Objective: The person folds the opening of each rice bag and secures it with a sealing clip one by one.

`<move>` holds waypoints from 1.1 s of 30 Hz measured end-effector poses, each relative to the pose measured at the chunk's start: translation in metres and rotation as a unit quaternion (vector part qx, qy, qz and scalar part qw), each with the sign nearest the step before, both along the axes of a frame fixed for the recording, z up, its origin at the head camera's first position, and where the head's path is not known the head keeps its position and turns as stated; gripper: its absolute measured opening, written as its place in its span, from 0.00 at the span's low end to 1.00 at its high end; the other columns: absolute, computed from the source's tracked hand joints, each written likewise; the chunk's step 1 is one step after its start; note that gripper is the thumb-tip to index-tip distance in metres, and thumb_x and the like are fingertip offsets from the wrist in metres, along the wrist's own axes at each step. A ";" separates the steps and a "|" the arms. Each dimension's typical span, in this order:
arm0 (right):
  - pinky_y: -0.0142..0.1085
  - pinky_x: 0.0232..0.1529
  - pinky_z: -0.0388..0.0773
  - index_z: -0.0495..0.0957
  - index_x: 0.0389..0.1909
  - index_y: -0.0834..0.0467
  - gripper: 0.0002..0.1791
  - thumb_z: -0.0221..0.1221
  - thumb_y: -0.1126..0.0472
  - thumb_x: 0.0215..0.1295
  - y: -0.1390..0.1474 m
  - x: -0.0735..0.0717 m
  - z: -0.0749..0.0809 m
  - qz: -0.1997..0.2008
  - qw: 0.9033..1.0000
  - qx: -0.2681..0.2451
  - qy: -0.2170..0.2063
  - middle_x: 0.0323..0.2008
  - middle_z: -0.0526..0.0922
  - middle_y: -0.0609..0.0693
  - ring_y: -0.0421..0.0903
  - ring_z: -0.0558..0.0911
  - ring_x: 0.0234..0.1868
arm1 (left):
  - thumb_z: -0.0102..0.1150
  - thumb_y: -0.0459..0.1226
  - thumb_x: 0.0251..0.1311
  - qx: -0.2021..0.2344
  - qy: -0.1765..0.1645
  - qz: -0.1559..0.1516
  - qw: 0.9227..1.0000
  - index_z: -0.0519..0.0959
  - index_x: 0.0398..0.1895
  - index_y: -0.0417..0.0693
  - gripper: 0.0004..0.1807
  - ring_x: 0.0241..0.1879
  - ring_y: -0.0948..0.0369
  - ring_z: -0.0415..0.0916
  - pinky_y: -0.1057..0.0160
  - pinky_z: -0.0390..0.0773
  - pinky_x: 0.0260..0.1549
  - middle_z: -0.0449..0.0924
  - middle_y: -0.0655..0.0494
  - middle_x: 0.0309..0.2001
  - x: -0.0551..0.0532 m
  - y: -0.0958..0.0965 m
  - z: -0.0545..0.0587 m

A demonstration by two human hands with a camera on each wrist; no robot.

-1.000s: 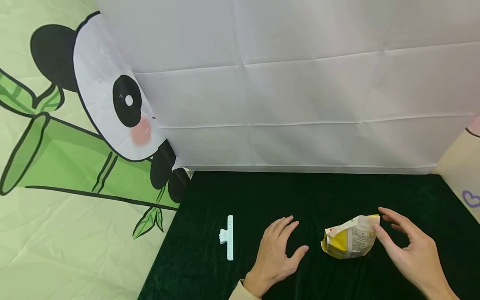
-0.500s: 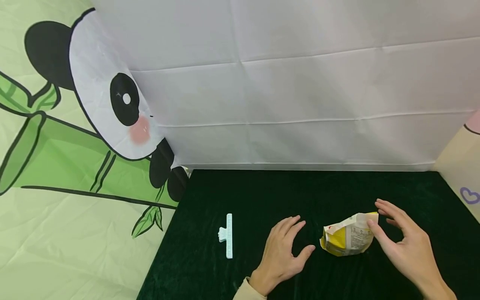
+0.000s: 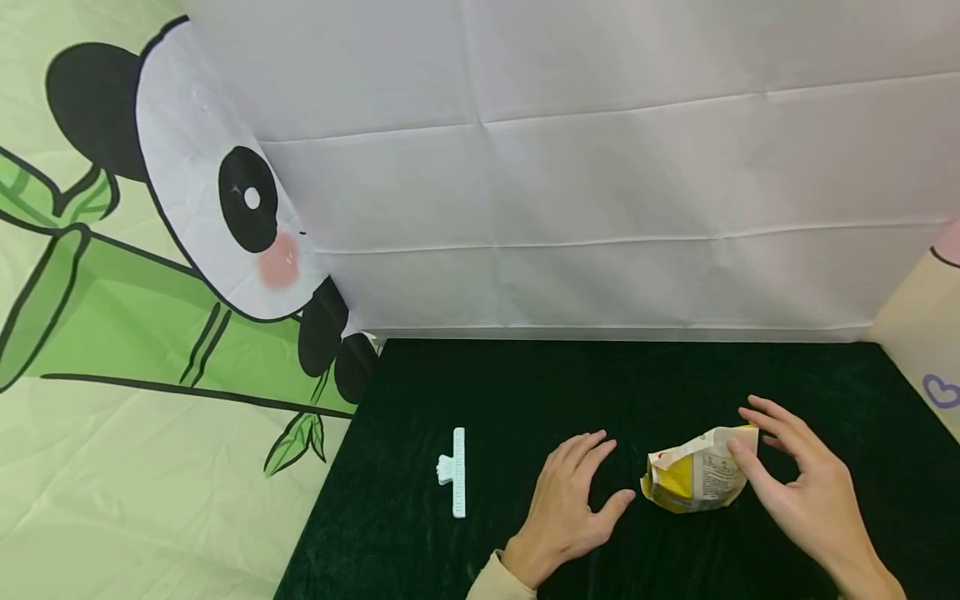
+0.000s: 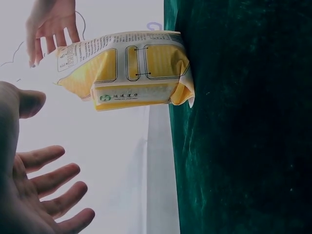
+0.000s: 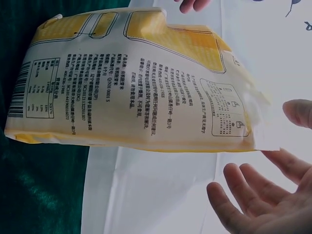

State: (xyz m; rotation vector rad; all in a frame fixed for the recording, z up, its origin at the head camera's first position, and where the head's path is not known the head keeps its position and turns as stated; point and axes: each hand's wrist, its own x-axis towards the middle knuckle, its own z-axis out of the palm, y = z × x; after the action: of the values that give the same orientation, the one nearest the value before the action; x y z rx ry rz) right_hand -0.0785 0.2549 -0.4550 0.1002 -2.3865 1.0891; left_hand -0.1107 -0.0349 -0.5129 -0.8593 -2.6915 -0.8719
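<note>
- Head view: right hand [image 3: 806,492] spread loosely, fingers relaxed, thumb tip at the bag [image 3: 699,479], gripped nothing.
- Left hand [image 3: 573,508] open too, fingers straight, palm down on the cloth [image 3: 525,392], just left of the bag, apart from it.
- Bag yellow and white, crumpled at the top, stood on the dark green cloth between both hands.
- Clip [image 3: 454,483], pale, lay flat further left, well apart from the left hand.
- Panda sheet [image 3: 150,292] beyond, white backdrop [image 3: 600,167] behind.
</note>
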 end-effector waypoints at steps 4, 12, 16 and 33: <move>0.08 0.54 0.61 0.82 0.67 0.53 0.24 0.69 0.62 0.70 -0.002 0.000 0.001 0.002 1.000 -0.002 -0.002 0.70 0.69 0.20 0.12 0.67 0.59 | 0.51 0.61 0.77 0.004 -0.009 -0.004 1.000 0.71 0.77 0.61 0.32 0.75 0.59 0.69 0.47 0.76 0.70 0.70 0.60 0.78 -0.001 0.002 -0.002; 0.08 0.55 0.61 0.82 0.66 0.52 0.24 0.69 0.61 0.71 -0.003 -0.002 0.004 0.003 1.000 0.001 -0.003 0.70 0.68 0.18 0.12 0.65 0.60 | 0.50 0.62 0.77 0.006 -0.013 -0.010 1.000 0.70 0.77 0.62 0.32 0.75 0.60 0.69 0.49 0.76 0.70 0.69 0.62 0.78 -0.002 0.005 -0.003; 0.09 0.55 0.61 0.82 0.67 0.49 0.25 0.69 0.62 0.71 -0.005 -0.003 0.005 0.008 1.000 -0.006 -0.001 0.70 0.70 0.22 0.14 0.68 0.59 | 0.50 0.61 0.77 0.004 -0.018 -0.012 1.000 0.71 0.77 0.61 0.32 0.74 0.60 0.70 0.49 0.76 0.69 0.70 0.62 0.78 -0.002 0.008 -0.004; 0.09 0.60 0.54 0.84 0.63 0.54 0.18 0.67 0.60 0.74 -0.008 -0.005 0.001 0.020 1.000 0.002 -0.017 0.70 0.69 0.20 0.12 0.61 0.65 | 0.55 0.57 0.77 0.023 -0.009 -0.014 1.000 0.72 0.75 0.59 0.29 0.71 0.62 0.74 0.53 0.78 0.67 0.75 0.61 0.74 -0.004 0.014 -0.002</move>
State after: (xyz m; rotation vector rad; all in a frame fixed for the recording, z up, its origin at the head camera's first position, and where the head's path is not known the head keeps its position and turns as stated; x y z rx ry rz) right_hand -0.0831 0.2469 -0.4536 0.1319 -2.4267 1.1134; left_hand -0.1152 -0.0214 -0.5150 -0.8842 -2.6711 -0.9476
